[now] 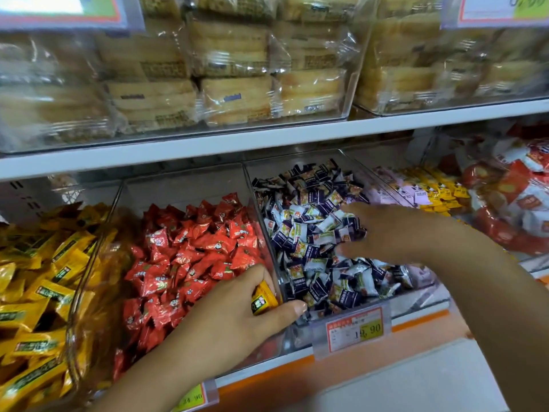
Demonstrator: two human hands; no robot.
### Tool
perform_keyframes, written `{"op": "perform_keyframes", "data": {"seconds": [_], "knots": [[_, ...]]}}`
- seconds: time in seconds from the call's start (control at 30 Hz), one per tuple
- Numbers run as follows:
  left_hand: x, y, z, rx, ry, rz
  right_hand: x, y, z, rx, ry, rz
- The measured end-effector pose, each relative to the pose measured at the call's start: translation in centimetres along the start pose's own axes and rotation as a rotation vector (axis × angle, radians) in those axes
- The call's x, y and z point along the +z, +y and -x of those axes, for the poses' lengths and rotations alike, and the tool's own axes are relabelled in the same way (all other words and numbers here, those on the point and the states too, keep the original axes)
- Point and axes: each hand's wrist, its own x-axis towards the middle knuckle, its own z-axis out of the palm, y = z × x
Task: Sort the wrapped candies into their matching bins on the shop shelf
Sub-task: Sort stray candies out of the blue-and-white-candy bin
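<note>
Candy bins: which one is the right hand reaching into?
The purple-and-white candy bin, between the red candy bin and the pink-and-yellow packs: the right hand is spread over its pile. The left hand holds a yellow candy.

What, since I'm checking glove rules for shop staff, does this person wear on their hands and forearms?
Nothing that shows. The left hand and right hand are bare: no gloves or rings. Neither wrist carries a watch or bracelet, and the left forearm and right forearm are bare to the frame's edge, no sleeve in view. The left thumbnail looks short and unpainted.
</note>
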Motion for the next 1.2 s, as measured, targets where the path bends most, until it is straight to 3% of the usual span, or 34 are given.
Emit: {"op": "perform_keyframes", "data": {"seconds": [0.17, 0.73, 0.97, 1.07, 1.2], "knots": [[0.2, 0.1, -0.1, 0.006, 0.002, -0.055, 4.1, 0.6, -2.3, -0.044, -0.126, -0.175], [0.3, 0.2, -0.2, 0.014, 0.01, -0.059, 5.3, 0.4, -3.5, -0.077, 0.104, -0.813], [0.3, 0.0, -0.2, 0.022, 0.015, -0.048, 3.2, -1.0, -4.1, -0.19, 0.321, -1.118], [0.2, 0.3, -0.1, 0.01, 0.013, -0.065, 2.2, -2.7, -4.7, -0.245, 0.402, -1.099], [0.2, 0.4, 0.1, 0.014, 0.006, -0.049, 1.3, -3.5, -4.0, -0.309, 0.217, -0.989]]}}
